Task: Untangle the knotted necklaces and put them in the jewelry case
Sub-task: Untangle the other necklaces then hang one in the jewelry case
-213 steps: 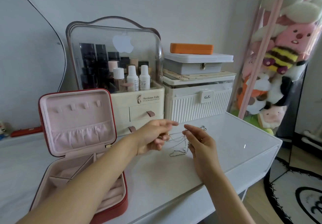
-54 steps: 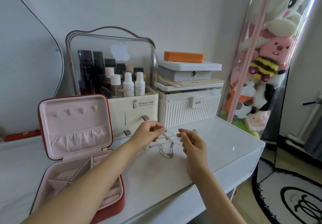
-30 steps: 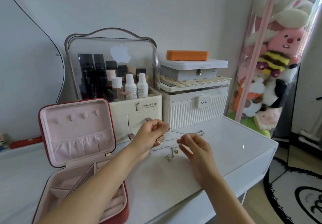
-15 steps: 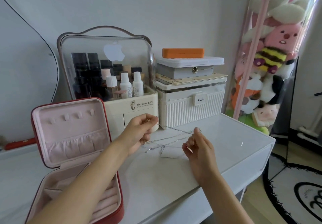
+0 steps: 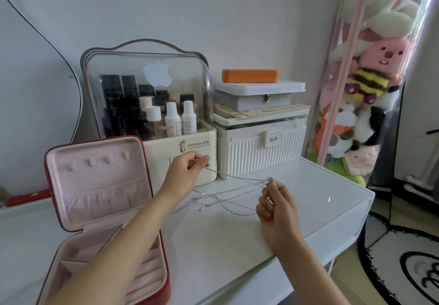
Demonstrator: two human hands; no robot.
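Thin silver necklaces stretch between my two hands above the white tabletop. My left hand pinches one chain end up by the cosmetics organizer. My right hand pinches the other end lower and to the right. Loose strands sag and cross between them, with a loop lying on the table. The red jewelry case with pink lining stands open at the left, its lid upright; my left forearm crosses its lower tray.
A clear-lidded cosmetics organizer and a white ribbed box with stacked cases stand along the wall behind. A tube of plush toys rises at the right. The table edge drops off at right above a rug.
My hands have drawn apart, pulling one chain taut between them. The bunched tangle has spread into looser strands hanging over the table.
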